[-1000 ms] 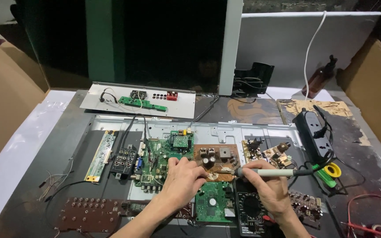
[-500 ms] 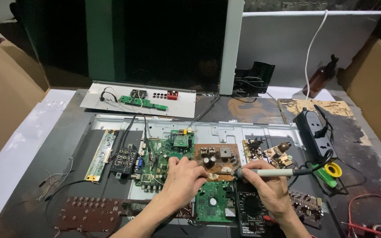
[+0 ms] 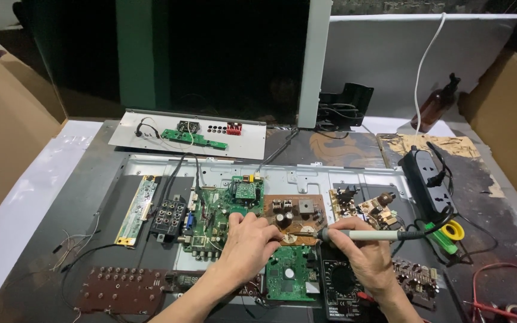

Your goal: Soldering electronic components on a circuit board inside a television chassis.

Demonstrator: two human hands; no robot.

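A dark tabletop (image 3: pixel 61 239) is seen from above, with one large grey metal chassis panel (image 3: pixel 342 176) laid flat across its middle. Two cardboard walls are counted, one at the far left (image 3: pixel 7 137) and one at the far right (image 3: pixel 510 101). One white panel (image 3: pixel 246 140) carrying a narrow green strip lies far of the chassis. One black power strip (image 3: pixel 429 179) lies to the right, and one brown bottle (image 3: pixel 435 104) stands far right.

On and around the chassis several circuit boards are counted: one large green board (image 3: pixel 210 209), one brown power board (image 3: pixel 297 212) to its right, one small green board (image 3: pixel 288 278) nearer, one dark brown board (image 3: pixel 121 290) near left, and one narrow strip board (image 3: pixel 136 209) at the left. One black multimeter (image 3: pixel 342 284) lies near, partly under the right wrist.

The left hand (image 3: pixel 249 248) is laid palm down at the brown power board's left edge, fingers curled; whether anything is pinched cannot be told. The right hand (image 3: pixel 363 257) is closed in a pen-like grip around one white-handled soldering iron (image 3: pixel 360 235), held nearly level, its tip pointed left and resting at the brown power board's near edge.
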